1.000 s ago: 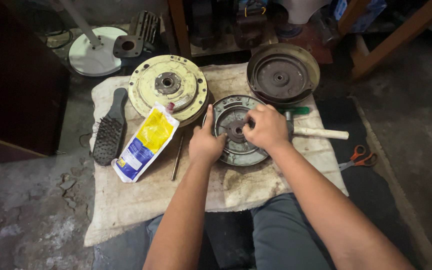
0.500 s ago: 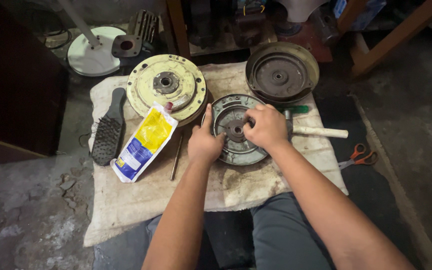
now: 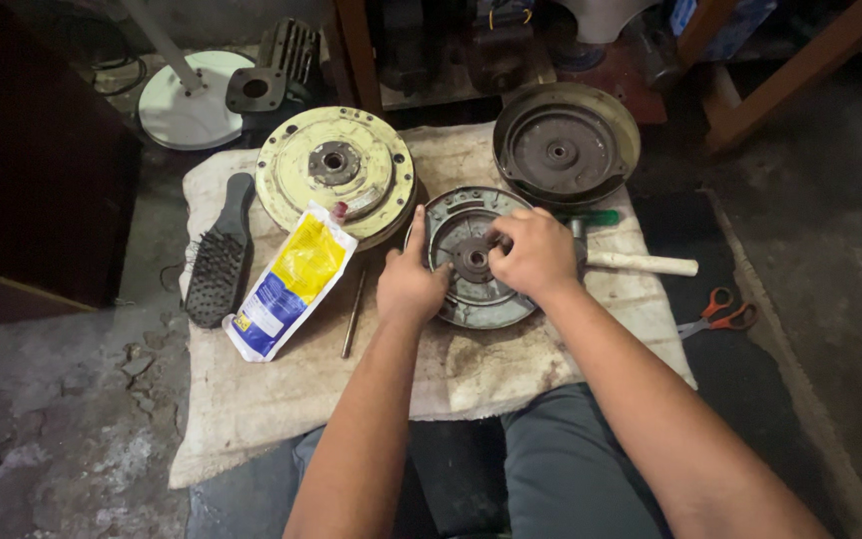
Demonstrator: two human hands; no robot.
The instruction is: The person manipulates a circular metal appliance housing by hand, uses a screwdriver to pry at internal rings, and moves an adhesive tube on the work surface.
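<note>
**Count: parts on the cloth**

- Round metal discs: 3. Grey disc (image 3: 471,262) centre, yellow disc (image 3: 336,170) far left, brown disc (image 3: 566,142) far right.
- Hands: 2, both on the grey disc. Left hand (image 3: 409,284), right hand (image 3: 534,255).
- Brush (image 3: 216,262): 1, left edge.
- Pouch (image 3: 293,281): 1, yellow and blue, near the brush.
- Rod (image 3: 353,311): 1, thin, right of the pouch.
- Wooden handle (image 3: 643,264): 1, right.
- Scissors (image 3: 715,311): 1 pair, on the floor, right.
- Cloth (image 3: 351,399): 1.
- White round base (image 3: 184,105): 1, far left.
</note>
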